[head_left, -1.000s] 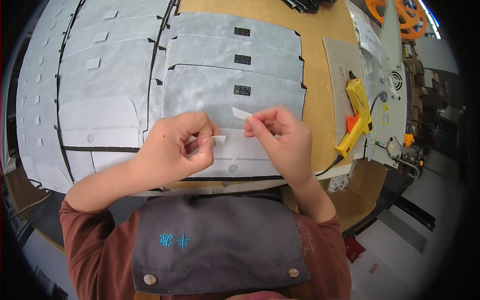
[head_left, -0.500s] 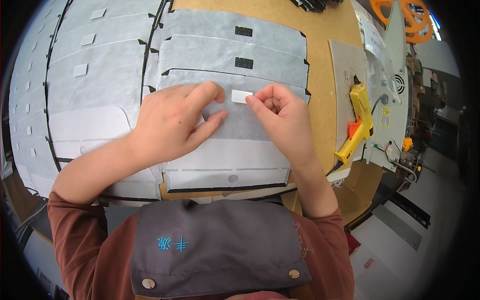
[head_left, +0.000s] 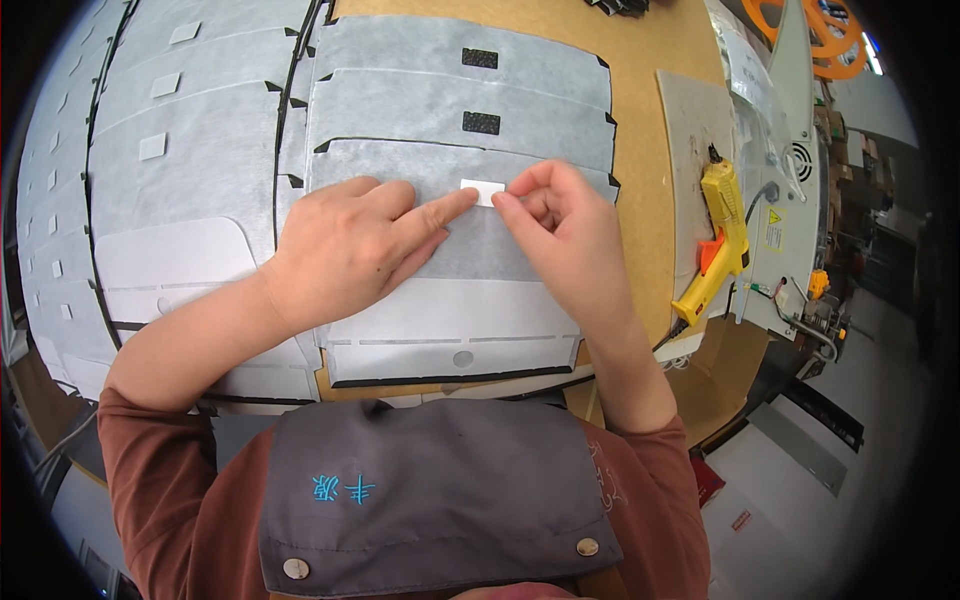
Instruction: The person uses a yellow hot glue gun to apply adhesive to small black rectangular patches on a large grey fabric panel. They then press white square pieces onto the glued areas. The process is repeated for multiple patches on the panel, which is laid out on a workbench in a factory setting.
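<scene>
A small white rectangular patch (head_left: 484,190) lies on the nearest grey-white sheet (head_left: 470,250) of an overlapping stack. My right hand (head_left: 565,225) pinches the patch's right end between thumb and index finger, the other fingers curled. From the left, my left hand (head_left: 355,240) reaches in and its outstretched index fingertip touches the patch's left end. The left thumb lies below that finger, and no object shows in this hand. Farther up the stack, two sheets each carry a black textured rectangle, one (head_left: 481,123) just beyond the patch and another (head_left: 480,58) behind it.
More overlapping sheets (head_left: 200,190) with small white patches cover the left side. On a board at the right lies a yellow glue gun (head_left: 722,230) with an orange trigger. Beyond it stands a pale machine (head_left: 785,225) with a cable. A cardboard box (head_left: 725,375) sits below the table edge.
My left index finger has straightened and moved right, from apart from the patch to touching its left end. The right hand keeps its pinch in nearly the same place.
</scene>
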`<action>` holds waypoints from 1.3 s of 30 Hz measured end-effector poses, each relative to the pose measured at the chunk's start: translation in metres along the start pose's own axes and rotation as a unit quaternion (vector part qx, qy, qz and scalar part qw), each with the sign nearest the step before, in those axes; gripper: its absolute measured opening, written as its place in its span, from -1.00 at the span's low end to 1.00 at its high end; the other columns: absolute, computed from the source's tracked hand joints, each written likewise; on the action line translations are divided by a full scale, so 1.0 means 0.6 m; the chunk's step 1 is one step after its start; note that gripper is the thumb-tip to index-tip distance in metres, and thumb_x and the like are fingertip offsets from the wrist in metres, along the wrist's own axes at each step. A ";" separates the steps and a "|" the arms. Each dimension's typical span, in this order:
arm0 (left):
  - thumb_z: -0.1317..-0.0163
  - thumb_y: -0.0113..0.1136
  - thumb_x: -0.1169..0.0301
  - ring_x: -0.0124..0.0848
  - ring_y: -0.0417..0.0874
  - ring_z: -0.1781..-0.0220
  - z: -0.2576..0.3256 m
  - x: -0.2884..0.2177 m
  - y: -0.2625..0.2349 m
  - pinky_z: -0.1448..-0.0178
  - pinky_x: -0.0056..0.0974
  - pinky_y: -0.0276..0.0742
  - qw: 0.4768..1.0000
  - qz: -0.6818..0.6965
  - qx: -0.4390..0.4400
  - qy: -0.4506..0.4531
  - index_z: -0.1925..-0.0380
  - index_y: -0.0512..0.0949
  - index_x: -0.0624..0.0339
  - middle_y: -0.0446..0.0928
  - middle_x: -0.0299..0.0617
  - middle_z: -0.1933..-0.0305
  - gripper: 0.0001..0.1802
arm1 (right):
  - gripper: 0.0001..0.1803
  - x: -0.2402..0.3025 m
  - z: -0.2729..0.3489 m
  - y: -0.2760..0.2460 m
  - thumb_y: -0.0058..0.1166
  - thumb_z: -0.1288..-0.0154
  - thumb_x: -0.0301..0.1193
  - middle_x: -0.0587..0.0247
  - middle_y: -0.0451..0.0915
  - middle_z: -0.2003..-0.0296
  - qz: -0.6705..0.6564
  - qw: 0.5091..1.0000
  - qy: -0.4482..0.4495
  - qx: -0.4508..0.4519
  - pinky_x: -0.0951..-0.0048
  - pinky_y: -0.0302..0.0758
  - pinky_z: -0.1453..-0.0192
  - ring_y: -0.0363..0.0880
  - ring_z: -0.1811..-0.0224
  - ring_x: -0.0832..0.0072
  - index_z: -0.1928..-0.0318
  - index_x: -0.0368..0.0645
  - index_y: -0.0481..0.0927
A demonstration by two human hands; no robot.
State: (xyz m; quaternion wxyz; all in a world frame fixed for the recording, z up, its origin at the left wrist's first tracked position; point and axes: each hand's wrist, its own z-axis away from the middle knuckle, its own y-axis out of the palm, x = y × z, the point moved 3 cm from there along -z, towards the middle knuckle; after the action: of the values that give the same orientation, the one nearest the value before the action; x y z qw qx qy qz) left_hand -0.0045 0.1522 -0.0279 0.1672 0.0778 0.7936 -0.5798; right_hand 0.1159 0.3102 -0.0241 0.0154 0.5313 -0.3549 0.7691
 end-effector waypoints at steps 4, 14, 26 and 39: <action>-0.14 0.32 0.35 -0.42 0.42 0.56 0.001 -0.001 0.002 0.49 -0.30 0.38 1.000 0.011 -0.018 -0.015 -0.16 0.58 -0.15 0.33 -0.37 0.57 -0.49 | -0.80 0.013 0.031 -0.014 0.25 -0.23 -0.41 0.35 0.47 0.60 0.102 0.991 -0.062 -0.055 0.42 0.38 0.45 0.45 0.58 0.48 0.14 -0.13 0.59; -0.10 0.34 0.36 -0.44 0.39 0.57 0.001 -0.006 0.003 0.51 -0.32 0.36 0.999 -0.036 -0.027 0.013 -0.19 0.56 -0.16 0.31 -0.39 0.59 -0.43 | -0.49 -0.005 0.064 -0.006 0.32 -0.13 -0.21 0.45 0.34 0.46 0.341 0.906 -0.249 -0.043 0.39 0.34 0.35 0.40 0.47 0.49 -0.16 0.23 0.64; -0.11 0.32 0.36 -0.44 0.42 0.55 0.000 -0.005 0.008 0.49 -0.32 0.38 0.999 -0.032 -0.025 -0.007 -0.19 0.55 -0.12 0.35 -0.40 0.56 -0.43 | -0.41 0.005 0.048 -0.010 0.30 -0.12 -0.05 0.43 0.35 0.42 0.335 0.921 -0.199 -0.019 0.42 0.36 0.38 0.42 0.45 0.49 -0.21 0.22 0.59; -0.09 0.32 0.42 -0.37 0.43 0.54 -0.005 -0.011 0.006 0.46 -0.26 0.38 0.999 -0.031 0.000 0.005 -0.16 0.58 -0.13 0.33 -0.35 0.55 -0.45 | -0.39 0.007 0.051 -0.026 0.25 -0.15 0.07 0.34 0.39 0.37 0.292 0.943 -0.156 0.025 0.32 0.45 0.32 0.47 0.38 0.37 -0.22 0.27 0.57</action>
State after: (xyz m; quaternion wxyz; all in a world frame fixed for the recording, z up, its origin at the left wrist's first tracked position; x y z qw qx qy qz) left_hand 0.0023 0.1564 -0.0277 0.1446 0.0559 0.7967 -0.5842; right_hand 0.1449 0.3029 -0.0066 -0.2787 0.5176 -0.4729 0.6563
